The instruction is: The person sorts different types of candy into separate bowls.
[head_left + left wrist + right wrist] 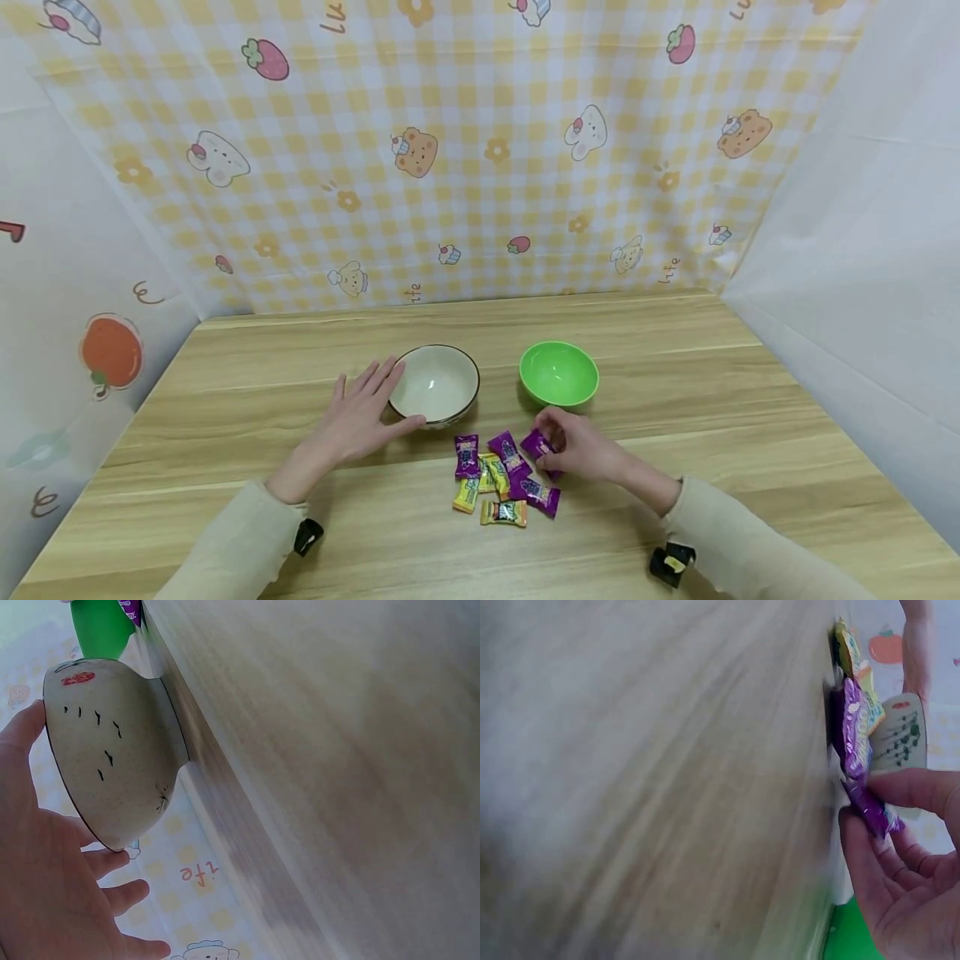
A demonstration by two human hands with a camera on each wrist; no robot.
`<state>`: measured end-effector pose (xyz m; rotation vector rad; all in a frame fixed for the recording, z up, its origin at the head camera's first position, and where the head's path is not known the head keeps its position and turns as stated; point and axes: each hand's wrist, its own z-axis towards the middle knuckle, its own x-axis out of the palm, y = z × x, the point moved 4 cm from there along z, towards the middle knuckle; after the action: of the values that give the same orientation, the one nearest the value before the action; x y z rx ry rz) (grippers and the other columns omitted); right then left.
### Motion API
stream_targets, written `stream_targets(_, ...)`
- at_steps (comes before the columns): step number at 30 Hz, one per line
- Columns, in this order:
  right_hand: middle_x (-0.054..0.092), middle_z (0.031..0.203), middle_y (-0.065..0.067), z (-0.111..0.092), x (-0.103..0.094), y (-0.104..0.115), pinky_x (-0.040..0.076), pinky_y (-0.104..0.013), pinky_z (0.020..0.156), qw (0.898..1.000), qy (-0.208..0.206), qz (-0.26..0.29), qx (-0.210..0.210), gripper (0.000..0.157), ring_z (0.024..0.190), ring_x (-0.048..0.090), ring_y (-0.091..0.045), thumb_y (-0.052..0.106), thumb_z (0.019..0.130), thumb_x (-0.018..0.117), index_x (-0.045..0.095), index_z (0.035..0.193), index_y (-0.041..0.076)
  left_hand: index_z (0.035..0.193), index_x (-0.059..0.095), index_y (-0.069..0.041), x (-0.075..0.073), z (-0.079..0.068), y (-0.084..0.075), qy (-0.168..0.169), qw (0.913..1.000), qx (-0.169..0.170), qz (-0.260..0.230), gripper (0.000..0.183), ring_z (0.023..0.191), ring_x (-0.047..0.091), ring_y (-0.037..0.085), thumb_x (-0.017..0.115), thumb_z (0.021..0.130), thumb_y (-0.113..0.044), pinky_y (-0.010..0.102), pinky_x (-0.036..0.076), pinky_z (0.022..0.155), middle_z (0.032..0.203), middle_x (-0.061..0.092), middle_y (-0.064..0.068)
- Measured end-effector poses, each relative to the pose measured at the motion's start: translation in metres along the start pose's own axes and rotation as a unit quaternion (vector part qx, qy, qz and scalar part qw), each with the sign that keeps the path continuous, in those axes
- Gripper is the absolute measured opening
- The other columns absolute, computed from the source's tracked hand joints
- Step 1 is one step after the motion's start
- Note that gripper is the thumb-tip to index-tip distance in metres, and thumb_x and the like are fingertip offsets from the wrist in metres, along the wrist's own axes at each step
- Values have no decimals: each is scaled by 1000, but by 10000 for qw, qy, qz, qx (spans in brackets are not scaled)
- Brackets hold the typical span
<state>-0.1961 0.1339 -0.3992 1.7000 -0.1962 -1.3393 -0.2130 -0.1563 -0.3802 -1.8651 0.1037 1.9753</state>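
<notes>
My left hand (362, 419) rests with spread, fairly straight fingers at the left rim of a cream bowl (442, 379) with a dark edge. In the left wrist view the thumb and fingertips touch the rim of that bowl (112, 750). Just in front of the green bowl (558, 375), my right hand (581, 448) pinches a purple wrapped candy (537, 446). The right wrist view shows this purple candy (871, 810) between thumb and index finger. Beside it lie several purple candies (507, 452) and yellow ones (466, 493), partly overlapping.
An orange-yellow wrapped candy (504, 512) lies nearest the front of the pile. The wooden table (360, 550) ends at the back against a checked yellow cloth (480, 192). White sheets (847, 208) stand along both sides.
</notes>
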Motion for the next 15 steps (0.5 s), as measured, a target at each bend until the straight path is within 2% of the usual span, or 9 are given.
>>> stream_targets(5,52,84,-4,3,-12,6,46,-26,65,9982,-63,587,-64,34,75,50,-18,3,73,69,52,102,1,141,22,-9,-1,0,-1,34,10000,6,15,93,130,11,30,36,74,-73,59,2,96,145,16,9)
stream_targets(9,52,85,-7,6,-23,13,48,-27,61,9951,-185,963,-158,35,74,52,-19,4,75,68,51,105,-1,141,22,-9,-2,0,-1,50,10000,-6,6,93,130,11,30,37,75,-72,60,3,96,144,17,9)
stream_targets(15,53,90,-12,10,-36,21,50,-30,58,9905,-303,1341,93,38,74,56,-22,8,77,67,49,109,-1,141,22,-10,-2,0,-1,33,10000,-25,-32,93,130,12,31,38,75,-72,60,4,96,144,18,9)
